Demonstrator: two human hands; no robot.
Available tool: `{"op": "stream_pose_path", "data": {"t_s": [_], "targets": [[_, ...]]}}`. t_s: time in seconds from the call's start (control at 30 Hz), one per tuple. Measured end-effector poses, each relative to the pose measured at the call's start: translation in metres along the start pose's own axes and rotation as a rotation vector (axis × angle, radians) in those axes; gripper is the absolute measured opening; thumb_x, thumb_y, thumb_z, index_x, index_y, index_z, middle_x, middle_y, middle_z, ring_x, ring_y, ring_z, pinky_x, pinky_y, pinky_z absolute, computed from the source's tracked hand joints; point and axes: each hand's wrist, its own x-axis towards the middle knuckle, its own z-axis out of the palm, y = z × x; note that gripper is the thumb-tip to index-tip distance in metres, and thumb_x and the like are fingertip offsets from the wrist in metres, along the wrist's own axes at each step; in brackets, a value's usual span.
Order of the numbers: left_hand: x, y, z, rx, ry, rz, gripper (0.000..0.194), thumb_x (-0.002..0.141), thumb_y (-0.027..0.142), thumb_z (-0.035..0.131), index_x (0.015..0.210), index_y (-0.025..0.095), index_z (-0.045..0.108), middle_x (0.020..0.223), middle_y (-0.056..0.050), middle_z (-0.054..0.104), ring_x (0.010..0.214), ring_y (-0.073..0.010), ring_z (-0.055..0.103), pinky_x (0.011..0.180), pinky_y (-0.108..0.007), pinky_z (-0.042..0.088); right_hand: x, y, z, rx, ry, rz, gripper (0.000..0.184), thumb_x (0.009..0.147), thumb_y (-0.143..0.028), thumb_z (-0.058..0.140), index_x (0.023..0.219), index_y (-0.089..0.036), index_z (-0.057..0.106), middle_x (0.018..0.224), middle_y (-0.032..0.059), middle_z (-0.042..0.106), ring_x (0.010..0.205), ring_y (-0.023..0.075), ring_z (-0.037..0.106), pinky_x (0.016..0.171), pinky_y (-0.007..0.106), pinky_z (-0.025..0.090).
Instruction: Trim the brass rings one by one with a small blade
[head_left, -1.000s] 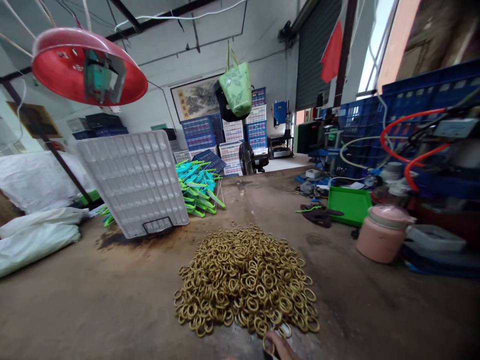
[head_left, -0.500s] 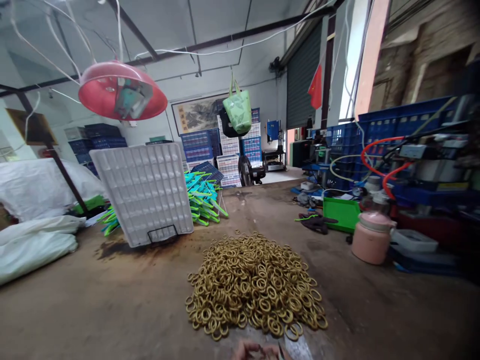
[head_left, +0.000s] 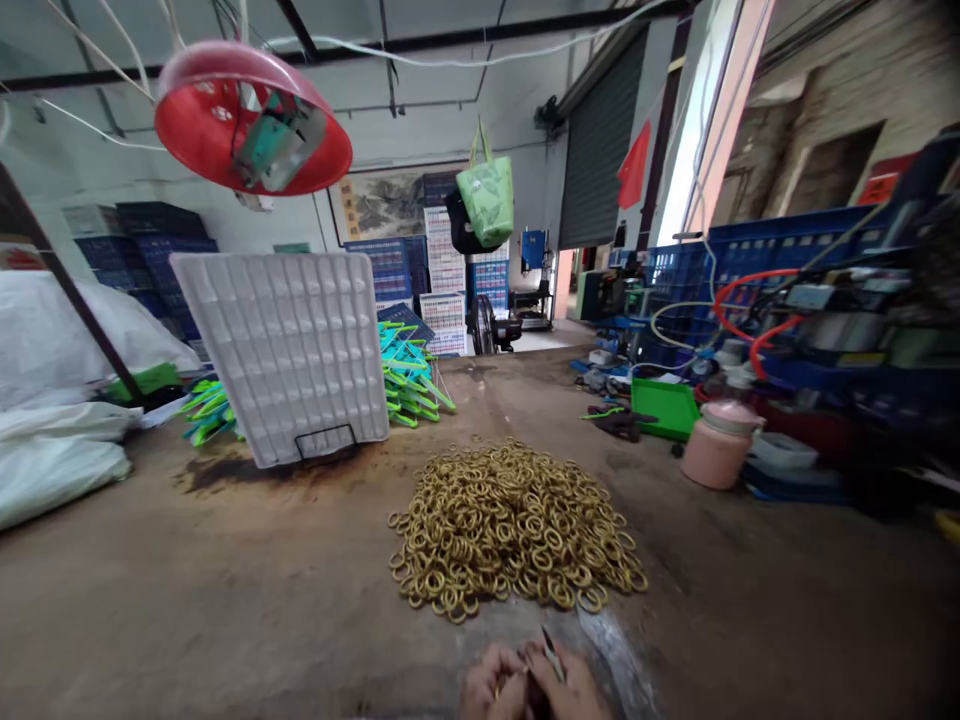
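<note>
Hundreds of gold-coloured rings lie heaped at the middle of the brown table, and from my end they sit a little higher in view than half a second ago, with more of both hands now showing. They look dull and thin, overlapping at all angles, a few flat and loose at the edges. Just in front, apart from the heap, my right hand grips a slim pointed tool, tip up; my left hand is curled against it, and I cannot tell what its fingers hold. Behind and left stands a ribbed white tray, leaning back, beside green and turquoise hangers; right, a green tray and pink jar.
</note>
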Motion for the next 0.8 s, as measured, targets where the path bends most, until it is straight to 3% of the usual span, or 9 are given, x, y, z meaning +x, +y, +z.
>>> {"op": "stream_pose_path", "data": {"t_s": [0.1,0.27,0.57,0.7,0.8], "targets": [[-0.019,0.016,0.003,-0.007,0.003,-0.093,0.047,0.063,0.065,0.053,0.069,0.019,0.048,0.046,0.006,0.044,0.032,-0.0056,0.030,0.034,-0.020,0.022,-0.010,-0.014,-0.003,-0.022,-0.015,0.008,0.037,0.071,-0.049,0.042,0.062,-0.016,0.055,0.058,0.0006,0.056,0.059,0.0138,0.050,0.055,0.022,0.038],[-0.037,0.035,0.000,-0.039,-0.052,-0.132,0.034,0.073,0.051,0.053,0.070,0.018,0.048,0.046,0.008,0.042,0.033,-0.0039,0.029,0.035,-0.017,0.022,-0.022,-0.030,-0.002,-0.026,-0.003,-0.079,0.025,0.075,-0.037,0.041,0.060,-0.017,0.046,0.055,-0.0038,0.046,0.055,0.0098,0.040,0.052,0.021,0.032],[-0.055,0.026,-0.006,-0.137,-0.103,-0.150,0.031,0.074,0.048,0.054,0.074,0.018,0.048,0.051,0.007,0.046,0.035,-0.0033,0.031,0.034,-0.016,0.022,-0.037,-0.030,0.002,0.004,-0.105,-0.113,0.028,0.080,-0.035,0.042,0.061,-0.016,0.048,0.054,-0.0045,0.043,0.053,0.0084,0.038,0.051,0.020,0.029],[-0.059,0.023,-0.008,-0.183,-0.109,-0.146,0.031,0.077,0.048,0.052,0.071,0.018,0.047,0.047,0.008,0.042,0.033,-0.0033,0.029,0.034,-0.016,0.021,-0.039,-0.023,0.000,-0.015,-0.035,-0.071,0.030,0.083,-0.034,0.038,0.066,-0.015,0.054,0.058,-0.0016,0.052,0.053,0.0092,0.043,0.053,0.020,0.033],[-0.062,0.023,-0.010,-0.186,-0.102,-0.130,0.031,0.078,0.047,0.051,0.069,0.018,0.046,0.045,0.009,0.041,0.034,-0.0035,0.028,0.034,-0.016,0.020,-0.044,-0.017,-0.002,-0.197,-0.017,-0.166,0.029,0.084,-0.031,0.039,0.067,-0.015,0.056,0.062,0.0003,0.056,0.057,0.0106,0.047,0.057,0.021,0.034]]}}
